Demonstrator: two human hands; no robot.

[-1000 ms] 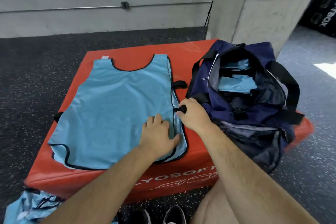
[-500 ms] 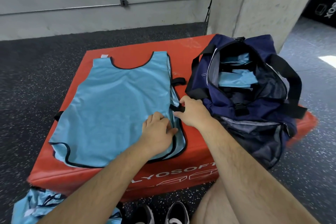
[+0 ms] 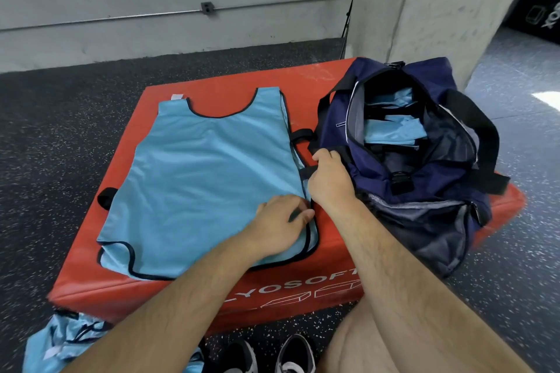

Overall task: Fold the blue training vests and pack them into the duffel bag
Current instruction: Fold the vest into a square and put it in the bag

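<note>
Blue vest [image 3: 206, 185] lies flat on the box [image 3: 169, 291], bag [image 3: 436, 169] at 3 o'clock. Right hand [image 3: 330, 183] pinches the vest's strap [image 3: 306, 171]; left hand [image 3: 278, 222] presses the 4 o'clock edge, grip unclear. Tugging could skew the vest.

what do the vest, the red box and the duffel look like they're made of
Vest: thin, smooth synthetic fabric, probably polyester; it has a slight sheen and lies flat with few creases.
Red box: likely foam under wipeable vinyl, going by the glossy skin and soft rounded edges.
Duffel bag: woven nylon or polyester, matte navy and slumping, with black webbing straps.
</note>
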